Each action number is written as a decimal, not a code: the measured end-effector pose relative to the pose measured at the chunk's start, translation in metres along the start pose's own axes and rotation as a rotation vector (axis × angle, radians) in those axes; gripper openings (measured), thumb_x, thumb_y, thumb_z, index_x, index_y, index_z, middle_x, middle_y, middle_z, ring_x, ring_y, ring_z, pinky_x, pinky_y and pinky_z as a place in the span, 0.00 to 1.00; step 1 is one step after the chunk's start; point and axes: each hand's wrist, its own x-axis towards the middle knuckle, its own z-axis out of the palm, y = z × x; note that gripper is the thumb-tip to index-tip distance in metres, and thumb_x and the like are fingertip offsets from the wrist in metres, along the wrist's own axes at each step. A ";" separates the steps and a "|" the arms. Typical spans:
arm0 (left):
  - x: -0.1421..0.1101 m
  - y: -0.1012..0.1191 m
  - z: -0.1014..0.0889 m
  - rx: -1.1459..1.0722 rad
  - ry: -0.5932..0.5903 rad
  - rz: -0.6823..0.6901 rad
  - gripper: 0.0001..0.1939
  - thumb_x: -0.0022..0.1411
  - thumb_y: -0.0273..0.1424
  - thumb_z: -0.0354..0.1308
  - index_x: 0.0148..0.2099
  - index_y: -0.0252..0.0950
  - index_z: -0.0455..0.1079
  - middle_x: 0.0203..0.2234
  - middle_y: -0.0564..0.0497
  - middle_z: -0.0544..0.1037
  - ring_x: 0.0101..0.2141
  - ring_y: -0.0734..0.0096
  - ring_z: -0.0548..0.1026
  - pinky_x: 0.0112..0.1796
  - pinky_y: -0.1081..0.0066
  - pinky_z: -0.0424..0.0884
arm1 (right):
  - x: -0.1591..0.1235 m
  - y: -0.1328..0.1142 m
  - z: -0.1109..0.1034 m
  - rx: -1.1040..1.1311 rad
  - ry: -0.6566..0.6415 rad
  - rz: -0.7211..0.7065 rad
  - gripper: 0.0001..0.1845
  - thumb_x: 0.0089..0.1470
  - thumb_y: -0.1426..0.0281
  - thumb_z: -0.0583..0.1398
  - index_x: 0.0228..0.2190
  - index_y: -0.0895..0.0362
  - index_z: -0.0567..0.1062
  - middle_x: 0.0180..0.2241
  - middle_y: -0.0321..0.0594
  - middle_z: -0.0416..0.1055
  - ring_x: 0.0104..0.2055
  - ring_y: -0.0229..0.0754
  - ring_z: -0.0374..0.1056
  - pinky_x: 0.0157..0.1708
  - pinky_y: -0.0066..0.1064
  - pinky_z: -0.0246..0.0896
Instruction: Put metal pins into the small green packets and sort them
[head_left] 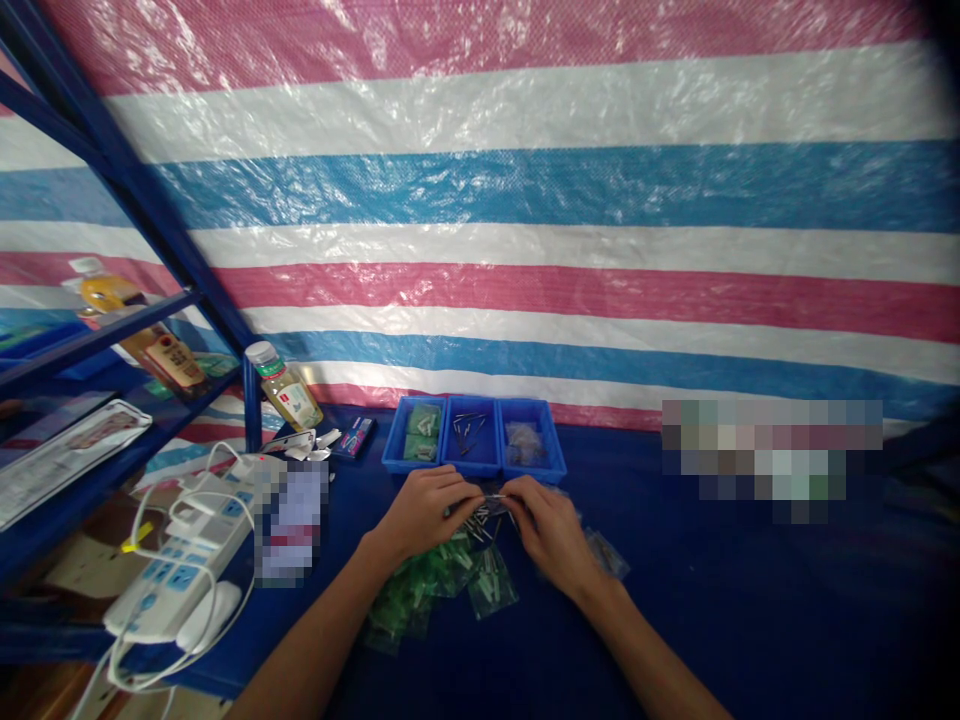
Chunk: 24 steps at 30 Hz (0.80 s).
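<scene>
Metal pins (480, 525), small, loose heap just in front of blue bins (474, 440), partly under both hands. Left hand (427, 510) and right hand (547, 532) close together above heap, fingers curled inward, fingertips (506, 487) nearly meeting; whether gripping pin or bag, too small to tell. Green-tinted plastic bags (420, 590) lie farther from bins than heap. Bins' middle compartment holds loose pins (466, 432); left compartment green packets (421, 432); right compartment clear bag (523, 445).
</scene>
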 end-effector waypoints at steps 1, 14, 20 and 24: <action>0.000 0.000 0.000 0.002 0.002 -0.004 0.09 0.72 0.31 0.56 0.43 0.36 0.77 0.32 0.49 0.81 0.33 0.70 0.77 0.38 0.70 0.72 | 0.000 0.000 0.000 -0.002 0.005 -0.001 0.10 0.70 0.71 0.52 0.39 0.53 0.73 0.35 0.40 0.75 0.35 0.43 0.73 0.39 0.34 0.66; -0.001 -0.001 -0.001 0.000 0.007 -0.027 0.09 0.72 0.31 0.56 0.43 0.36 0.77 0.32 0.49 0.82 0.33 0.70 0.77 0.39 0.69 0.73 | 0.002 -0.004 -0.005 -0.013 0.022 -0.006 0.10 0.71 0.70 0.52 0.40 0.53 0.73 0.35 0.40 0.76 0.34 0.42 0.73 0.37 0.33 0.66; -0.002 -0.002 -0.001 -0.009 0.027 -0.039 0.09 0.71 0.30 0.56 0.42 0.36 0.77 0.32 0.48 0.82 0.33 0.69 0.78 0.39 0.69 0.74 | 0.003 -0.004 -0.007 -0.035 0.026 0.004 0.12 0.71 0.70 0.51 0.39 0.53 0.74 0.35 0.41 0.76 0.34 0.43 0.73 0.37 0.33 0.66; 0.002 0.000 -0.001 -0.002 0.131 -0.091 0.09 0.71 0.30 0.57 0.40 0.36 0.78 0.30 0.49 0.82 0.30 0.71 0.77 0.35 0.71 0.73 | 0.003 0.000 -0.006 -0.055 0.067 0.039 0.13 0.72 0.69 0.50 0.42 0.53 0.75 0.36 0.42 0.77 0.35 0.44 0.74 0.39 0.33 0.67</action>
